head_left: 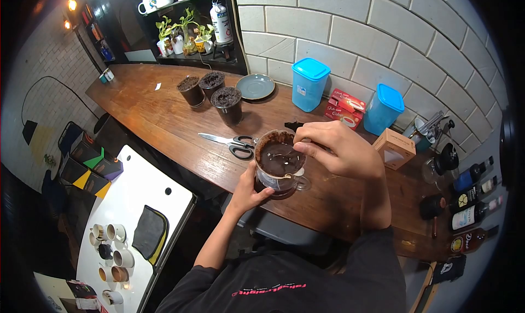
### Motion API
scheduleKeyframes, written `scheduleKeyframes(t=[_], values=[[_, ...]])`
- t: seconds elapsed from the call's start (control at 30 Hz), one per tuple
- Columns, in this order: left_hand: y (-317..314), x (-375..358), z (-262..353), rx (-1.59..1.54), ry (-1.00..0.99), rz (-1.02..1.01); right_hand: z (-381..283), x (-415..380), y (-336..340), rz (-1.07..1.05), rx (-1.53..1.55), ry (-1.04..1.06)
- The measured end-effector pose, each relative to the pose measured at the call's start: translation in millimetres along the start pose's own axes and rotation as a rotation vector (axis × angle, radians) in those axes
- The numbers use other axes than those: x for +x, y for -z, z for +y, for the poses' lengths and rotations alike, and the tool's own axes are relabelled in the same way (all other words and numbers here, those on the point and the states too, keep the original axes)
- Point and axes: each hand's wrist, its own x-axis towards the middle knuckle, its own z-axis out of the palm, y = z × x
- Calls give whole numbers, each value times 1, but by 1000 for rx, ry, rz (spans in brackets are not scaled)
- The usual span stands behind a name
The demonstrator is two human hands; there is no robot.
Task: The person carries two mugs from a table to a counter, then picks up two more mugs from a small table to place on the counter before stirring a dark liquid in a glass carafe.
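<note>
A clear glass jug (268,179) with a side handle stands near the counter's front edge. Dark, wet-looking brown material (279,159) with a few pale specks fills it, and brown residue coats its inner rim. My left hand (247,191) is wrapped round the jug's lower left side. Over the right of the rim, my right hand (333,146) is closed in a pinch, fingertips pointing down; whatever they hold is hidden. Black-handled scissors (238,147) lie just left of the jug. Behind them, several glasses (228,113) hold dark, crumbly, soil-like material.
A grey plate (256,87), blue lidded containers (310,89), a red box (344,108) and a cardboard box (395,149) line the wall. Bottles (470,214) stand at the right. Used cups (116,232) and a dark cloth (150,233) rest on the lower white table (158,182).
</note>
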Motion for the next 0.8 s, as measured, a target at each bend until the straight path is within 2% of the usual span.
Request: scheduleKeyframes(t=[0.8], values=[[-1, -1, 0, -15, 21, 11, 1, 1, 1, -21, 9, 8]])
